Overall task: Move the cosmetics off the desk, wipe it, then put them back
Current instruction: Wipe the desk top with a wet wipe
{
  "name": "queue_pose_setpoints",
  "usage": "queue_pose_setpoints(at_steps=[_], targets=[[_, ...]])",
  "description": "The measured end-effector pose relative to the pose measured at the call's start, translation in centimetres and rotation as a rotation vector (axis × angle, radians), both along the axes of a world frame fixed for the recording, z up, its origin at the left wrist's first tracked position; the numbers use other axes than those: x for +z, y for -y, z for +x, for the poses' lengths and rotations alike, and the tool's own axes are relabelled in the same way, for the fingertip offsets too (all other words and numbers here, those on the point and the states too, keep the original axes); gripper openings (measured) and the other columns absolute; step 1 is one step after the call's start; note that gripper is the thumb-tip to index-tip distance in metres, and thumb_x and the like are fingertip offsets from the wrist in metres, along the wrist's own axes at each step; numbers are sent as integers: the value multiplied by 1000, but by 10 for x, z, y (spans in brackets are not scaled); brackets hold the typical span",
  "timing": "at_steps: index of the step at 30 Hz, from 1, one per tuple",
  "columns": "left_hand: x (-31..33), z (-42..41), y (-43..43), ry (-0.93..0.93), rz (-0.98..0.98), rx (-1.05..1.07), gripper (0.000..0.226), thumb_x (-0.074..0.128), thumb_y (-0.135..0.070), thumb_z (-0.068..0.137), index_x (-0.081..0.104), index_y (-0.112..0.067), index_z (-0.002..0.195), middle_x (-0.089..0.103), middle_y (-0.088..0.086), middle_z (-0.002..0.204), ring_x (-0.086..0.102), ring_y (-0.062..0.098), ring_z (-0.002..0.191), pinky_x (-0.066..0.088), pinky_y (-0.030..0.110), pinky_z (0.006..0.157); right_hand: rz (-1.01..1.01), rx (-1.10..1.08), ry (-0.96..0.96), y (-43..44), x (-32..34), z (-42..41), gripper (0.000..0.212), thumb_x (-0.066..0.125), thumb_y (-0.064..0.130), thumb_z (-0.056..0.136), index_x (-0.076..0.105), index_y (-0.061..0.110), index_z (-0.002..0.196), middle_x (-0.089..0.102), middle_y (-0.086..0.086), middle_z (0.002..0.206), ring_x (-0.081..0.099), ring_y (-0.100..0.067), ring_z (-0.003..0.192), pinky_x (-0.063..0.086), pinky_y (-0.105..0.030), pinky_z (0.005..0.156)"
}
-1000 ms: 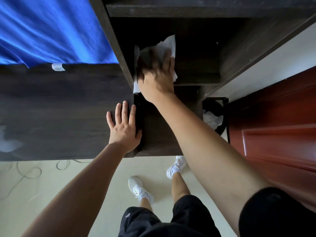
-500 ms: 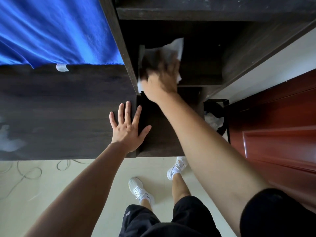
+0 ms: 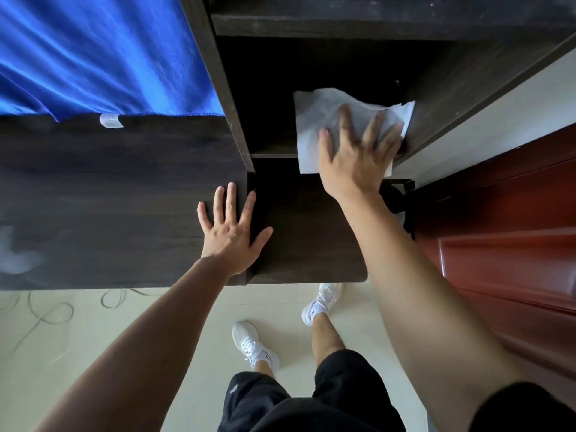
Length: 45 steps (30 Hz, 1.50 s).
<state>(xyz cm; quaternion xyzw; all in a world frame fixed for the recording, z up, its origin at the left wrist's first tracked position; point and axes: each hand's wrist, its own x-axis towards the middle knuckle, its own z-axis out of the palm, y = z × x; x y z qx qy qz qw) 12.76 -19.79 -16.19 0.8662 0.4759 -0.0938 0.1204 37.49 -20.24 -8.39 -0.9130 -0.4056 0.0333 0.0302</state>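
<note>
Right hand [image 3: 355, 160], fingers spread flat, presses a white paper wipe [image 3: 314, 126] onto the shelf [image 3: 271, 120] floor, against the unit's right wall. Left hand [image 3: 232, 232] lies flat, fingers apart, on the worktop [image 3: 109, 198] edge. No cosmetics in view. Risks: the thin wipe overhangs the shelf lip and may bunch or tear under the palm; the shelf's dark back corner may go unwiped.

Desk [image 3: 109, 198] at left, draped fabric [image 3: 93, 57] along its far edge. Shelf unit [image 3: 311, 238] adjoins desk on right. Wipe [image 3: 314, 120] lies on shelf board by compartment's right wall, right hand [image 3: 355, 157] flat on top. Left hand [image 3: 232, 232] flat on desk's right edge, nearer person. Bin [image 3: 396, 194] between shelf unit and door [image 3: 498, 244] at far right. Cables [image 3: 46, 310] on floor before desk.
</note>
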Motion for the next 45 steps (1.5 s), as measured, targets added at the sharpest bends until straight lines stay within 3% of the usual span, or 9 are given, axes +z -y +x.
queue_pose_setpoints(at_steps=[4,8,11,14,23,27,35,40,45], targets=[[-2,-1,-2,-15,-1,3,81,14,-76,92,1,-30,157,-8,12,165,-13,31,151,-4,63,116,7,103,-74,-44,7,-18,68,28,69,97,20,40,158,3,-22,167,-4,-58,147,-1,-66,119],[-1,-1,-1,-18,-4,3,81,18,-74,92,3,-29,157,-8,11,165,-12,29,150,-4,63,116,4,350,-49,-44,10,-38,62,24,66,98,26,43,156,13,-15,167,3,-55,149,2,-60,121],[-2,-2,-1,-31,-8,7,82,18,-75,91,3,-29,157,-10,10,165,-16,27,150,-7,62,116,112,480,-40,-15,11,-32,51,26,53,105,46,36,149,34,-13,160,22,-49,148,15,-56,120],[0,0,-1,-49,-8,11,84,18,-77,90,2,-30,157,-12,8,165,-16,27,150,-7,62,115,381,533,-33,13,8,-16,34,47,28,106,68,13,128,59,-16,140,48,-41,136,39,-51,113],[14,15,5,-130,-32,2,87,26,-72,91,5,-20,158,-11,18,164,-11,37,150,1,66,116,595,209,-150,125,2,18,15,69,4,91,75,0,104,74,-13,105,70,-34,97,58,-40,82],[10,50,47,68,71,-289,77,35,-64,93,28,-16,153,7,22,162,6,40,150,9,64,117,433,-43,-245,189,-20,30,18,64,9,93,75,7,107,75,-9,106,69,-29,101,50,-33,82],[-40,140,101,-9,-61,-575,80,31,-65,94,15,-19,158,-4,16,165,-3,36,152,11,60,120,304,-436,-422,261,-74,80,25,62,17,94,73,23,117,72,3,118,65,-16,108,30,-7,77],[-89,196,101,9,-15,-609,76,23,-64,96,17,-18,157,2,16,165,1,36,152,12,60,119,354,-465,-567,247,-150,127,28,59,7,96,71,14,121,71,-1,122,67,-16,115,50,-26,100],[-138,225,95,-18,54,-611,79,17,-68,97,15,-17,157,3,17,165,3,37,152,9,65,117,199,-336,-664,224,-226,158,41,57,13,100,56,14,141,50,-5,150,46,-19,139,33,-26,114]])
